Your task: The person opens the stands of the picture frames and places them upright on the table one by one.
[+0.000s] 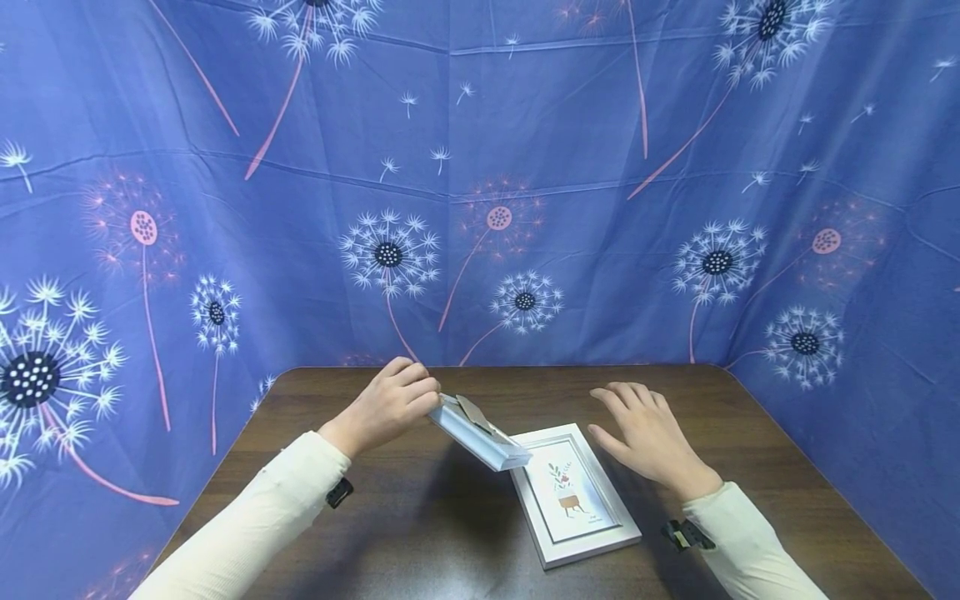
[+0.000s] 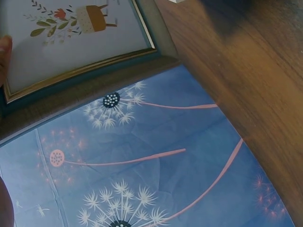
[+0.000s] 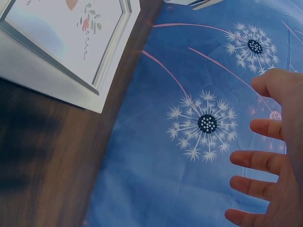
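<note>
A white rectangular picture frame (image 1: pixel 567 497) lies on a brown wooden table (image 1: pixel 405 525); to its left the left hand (image 1: pixel 386 404) grips a tilted, pale-edged rectangular frame (image 1: pixel 476 435), to its right hovers the right hand (image 1: pixel 648 437)

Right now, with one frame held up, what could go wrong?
The held frame could slip: only the left hand grips it, by one end, while the right hand holds nothing. Its low end, which overlaps the flat frame in the head view, could perhaps knock or scratch it.

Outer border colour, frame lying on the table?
Silvery white outer border; shows best in the head view.
</note>
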